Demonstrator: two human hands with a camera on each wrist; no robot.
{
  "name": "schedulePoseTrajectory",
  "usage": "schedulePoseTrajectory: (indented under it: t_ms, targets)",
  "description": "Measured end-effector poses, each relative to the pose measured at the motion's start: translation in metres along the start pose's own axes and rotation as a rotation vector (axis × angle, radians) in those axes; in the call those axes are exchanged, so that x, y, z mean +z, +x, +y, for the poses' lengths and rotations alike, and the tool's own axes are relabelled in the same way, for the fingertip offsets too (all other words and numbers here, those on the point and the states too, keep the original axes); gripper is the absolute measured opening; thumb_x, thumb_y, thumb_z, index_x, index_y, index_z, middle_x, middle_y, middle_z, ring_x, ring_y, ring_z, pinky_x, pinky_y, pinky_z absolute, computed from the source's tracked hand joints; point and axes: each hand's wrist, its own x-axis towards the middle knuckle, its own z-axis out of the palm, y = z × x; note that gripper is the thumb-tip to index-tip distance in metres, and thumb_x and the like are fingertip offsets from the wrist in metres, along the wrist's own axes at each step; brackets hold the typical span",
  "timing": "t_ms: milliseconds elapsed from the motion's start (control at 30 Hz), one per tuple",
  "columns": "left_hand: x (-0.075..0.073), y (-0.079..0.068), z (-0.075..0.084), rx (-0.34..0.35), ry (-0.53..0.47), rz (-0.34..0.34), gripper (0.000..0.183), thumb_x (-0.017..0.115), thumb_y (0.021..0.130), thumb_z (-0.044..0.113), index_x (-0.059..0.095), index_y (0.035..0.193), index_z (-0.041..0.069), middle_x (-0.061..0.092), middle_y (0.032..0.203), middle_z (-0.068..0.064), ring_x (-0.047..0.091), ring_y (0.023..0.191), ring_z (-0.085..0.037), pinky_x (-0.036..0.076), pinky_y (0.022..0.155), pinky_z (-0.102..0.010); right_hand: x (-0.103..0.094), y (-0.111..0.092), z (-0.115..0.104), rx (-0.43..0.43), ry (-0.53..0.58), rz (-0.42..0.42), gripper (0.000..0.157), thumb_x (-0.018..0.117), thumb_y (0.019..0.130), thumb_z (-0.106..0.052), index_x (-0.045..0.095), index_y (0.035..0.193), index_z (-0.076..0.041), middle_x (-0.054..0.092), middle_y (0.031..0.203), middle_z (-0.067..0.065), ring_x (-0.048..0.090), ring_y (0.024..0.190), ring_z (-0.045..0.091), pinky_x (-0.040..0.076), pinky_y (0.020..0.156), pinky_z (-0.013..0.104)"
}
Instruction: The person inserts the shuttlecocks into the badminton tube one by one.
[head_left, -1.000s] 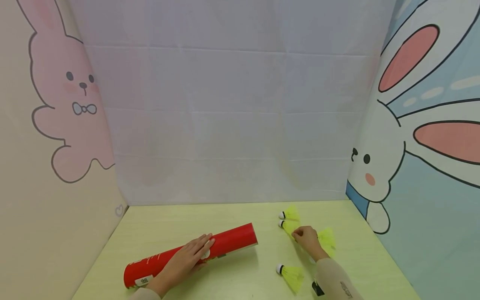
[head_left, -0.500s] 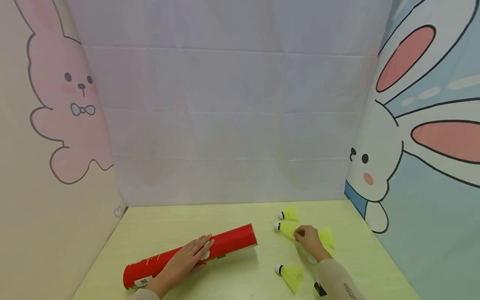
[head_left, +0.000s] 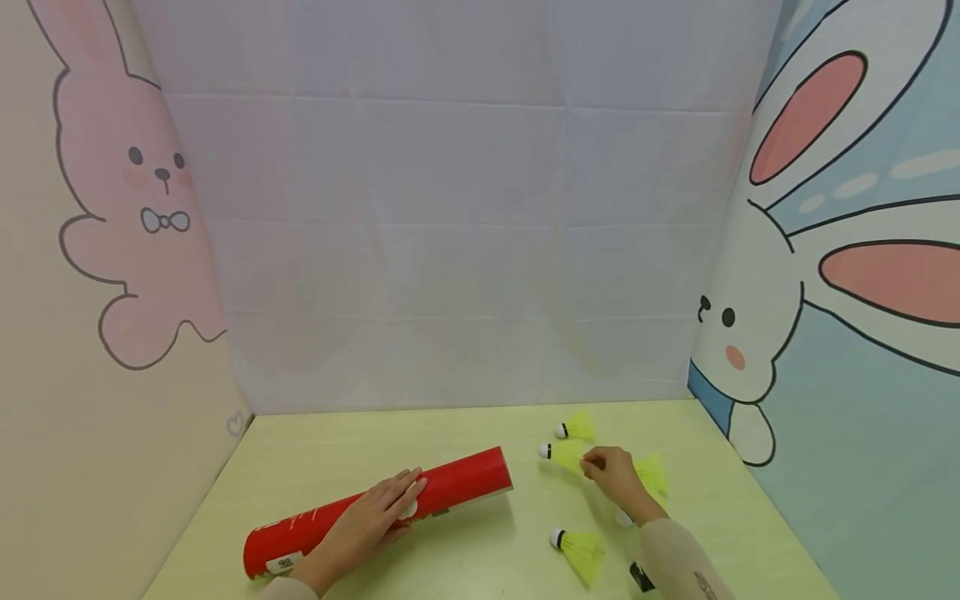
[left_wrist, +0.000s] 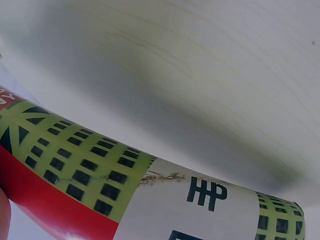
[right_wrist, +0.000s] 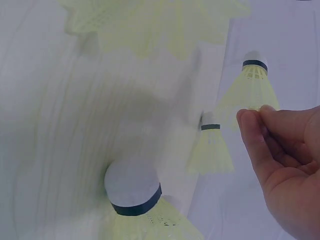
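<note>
A long red tube [head_left: 465,482] lies slantwise at the left of the table, its right end raised above a shadow. My left hand [head_left: 367,518] grips it around the middle, fingers over the top and thumb at the near side. The left wrist view shows the tube's green and white printed side [left_wrist: 190,215]. At the right, my right hand [head_left: 617,478] pinches the skirt edge of a yellow shuttlecock [head_left: 562,455] between thumb and fingertips. Its white cork points left, toward the tube. In the right wrist view this shuttlecock [right_wrist: 252,87] appears above the fingertips.
Behind the held one lies another shuttlecock [head_left: 579,426]. A further shuttlecock [head_left: 581,554] lies nearer the front, and yellow skirt [head_left: 652,477] shows beside my right wrist. A small dark piece [head_left: 641,577] is by the right sleeve. A white cloth wall [head_left: 465,250] stands behind the table.
My right hand has drawn the pinched shuttlecock slightly left, away from the one behind it. The left hand and red tube have hardly moved.
</note>
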Motion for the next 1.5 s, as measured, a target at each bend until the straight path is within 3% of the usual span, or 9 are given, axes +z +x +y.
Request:
schedulePoseTrajectory:
  t_ms: [333, 767, 1367, 1500]
  targets:
    - [0.002, -0.001, -0.001, -0.006, 0.005, -0.006, 0.095, 0.087, 0.068, 0.021, 0.037, 0.148, 0.008, 0.04, 0.15, -0.01, 0.045, 0.131, -0.024, 0.05, 0.094, -0.039, -0.001, -0.004, -0.02, -0.058, 0.03, -0.049, 0.007, 0.065, 0.089, -0.001, 0.069, 0.094, 0.002, 0.068, 0.082, 0.006, 0.065, 0.072, 0.016, 0.055, 0.063, 0.028]
    - [0.003, -0.002, -0.002, -0.013, 0.007, -0.006, 0.094, 0.087, 0.068, 0.021, 0.037, 0.148, 0.008, 0.039, 0.15, -0.008, 0.043, 0.132, -0.023, 0.048, 0.097, -0.036, 0.006, -0.009, -0.04, -0.205, 0.076, -0.132, 0.009, 0.063, 0.091, -0.003, 0.069, 0.095, 0.003, 0.069, 0.087, 0.014, 0.066, 0.074, 0.018, 0.054, 0.063, 0.022]
    - [0.004, -0.001, -0.001, 0.002, 0.022, -0.005, 0.096, 0.088, 0.068, 0.021, 0.037, 0.148, 0.007, 0.041, 0.149, -0.01, 0.045, 0.131, -0.025, 0.051, 0.092, -0.039, 0.029, -0.018, -0.063, -0.297, 0.116, -0.238, 0.012, 0.063, 0.092, -0.005, 0.067, 0.095, 0.006, 0.068, 0.086, 0.014, 0.067, 0.075, 0.022, 0.054, 0.064, 0.02]
    - [0.003, 0.0, 0.0, 0.011, 0.019, 0.001, 0.096, 0.088, 0.066, 0.021, 0.039, 0.147, 0.006, 0.042, 0.148, -0.011, 0.047, 0.129, -0.026, 0.052, 0.091, -0.04, 0.035, -0.019, -0.066, -0.331, 0.132, -0.23, 0.008, 0.063, 0.091, -0.002, 0.068, 0.094, 0.005, 0.068, 0.086, 0.014, 0.066, 0.075, 0.019, 0.054, 0.064, 0.02]
